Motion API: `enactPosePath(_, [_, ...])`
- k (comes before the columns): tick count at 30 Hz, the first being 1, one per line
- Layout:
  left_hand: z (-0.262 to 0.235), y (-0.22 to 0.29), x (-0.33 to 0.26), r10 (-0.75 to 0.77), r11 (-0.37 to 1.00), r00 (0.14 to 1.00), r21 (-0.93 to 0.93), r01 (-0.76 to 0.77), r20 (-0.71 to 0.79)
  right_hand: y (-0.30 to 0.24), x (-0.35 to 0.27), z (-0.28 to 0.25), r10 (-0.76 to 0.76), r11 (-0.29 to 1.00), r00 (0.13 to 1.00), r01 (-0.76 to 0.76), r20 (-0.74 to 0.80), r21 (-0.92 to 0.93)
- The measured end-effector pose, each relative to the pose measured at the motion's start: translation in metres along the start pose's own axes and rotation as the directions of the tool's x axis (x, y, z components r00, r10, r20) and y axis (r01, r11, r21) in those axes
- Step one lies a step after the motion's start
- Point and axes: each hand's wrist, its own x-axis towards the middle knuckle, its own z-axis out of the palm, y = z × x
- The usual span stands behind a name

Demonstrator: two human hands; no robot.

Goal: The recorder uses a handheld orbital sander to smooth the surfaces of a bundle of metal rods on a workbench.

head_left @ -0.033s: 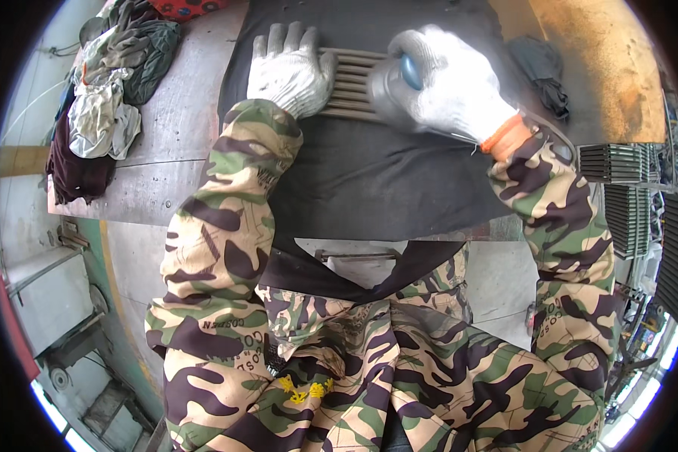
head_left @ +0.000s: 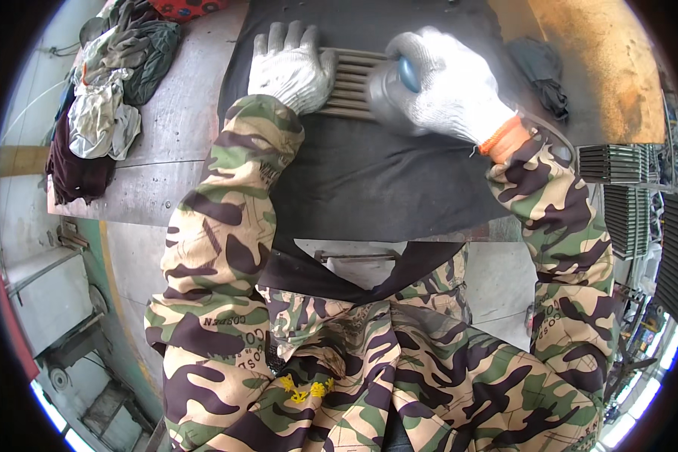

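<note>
My left hand [head_left: 290, 69], in a white knitted glove with grey fingertips, lies flat with fingers stretched out at the left end of a slatted panel [head_left: 350, 79] of parallel brown-grey bars. Over the panel's right part, my right hand [head_left: 456, 87], gloved in white with an orange cuff, is wrapped round a palm sander [head_left: 408, 73] with a blue top. The sander's round lower part is blurred and hides the bars under it. A hose runs along my right wrist. Beneath the panel a black cloth [head_left: 384, 184] covers the table.
A heap of rags and gloves [head_left: 117, 98] lies on the metal table [head_left: 154, 184] at the left. To the right are a dark crumpled cloth [head_left: 539, 68] and a stained brown board [head_left: 610, 68]. Slatted panels [head_left: 625, 215] stand stacked beyond the table's right side.
</note>
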Motion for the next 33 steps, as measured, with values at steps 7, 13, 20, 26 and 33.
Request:
enactPosePath(7, [0.003,-0.004,-0.007,0.006,1.0,0.997,0.011,-0.005,-0.077,-0.001,0.025,0.0,0.069,0.997,0.997,-0.067,0.044,-0.044])
enactPosePath(13, [0.002,-0.011,-0.002,0.055,0.998,0.997,-0.035,-0.057,-0.057,0.008,0.031,0.007,0.015,0.999,0.998,-0.018,-0.053,-0.051])
enactPosePath(20, [0.0,-0.018,-0.003,0.065,0.993,0.989,-0.085,-0.076,-0.134,-0.004,0.01,-0.001,-0.043,0.998,0.998,0.041,-0.049,-0.054])
enactPosePath(26, [0.005,-0.02,-0.012,0.04,0.997,0.995,-0.057,-0.045,-0.095,-0.003,0.032,0.01,0.031,0.998,0.999,-0.03,0.014,-0.053])
enactPosePath(33, [-0.013,-0.013,-0.023,0.084,0.994,0.987,-0.059,-0.092,-0.134,-0.007,0.038,-0.002,0.088,0.996,0.992,-0.084,0.096,-0.04])
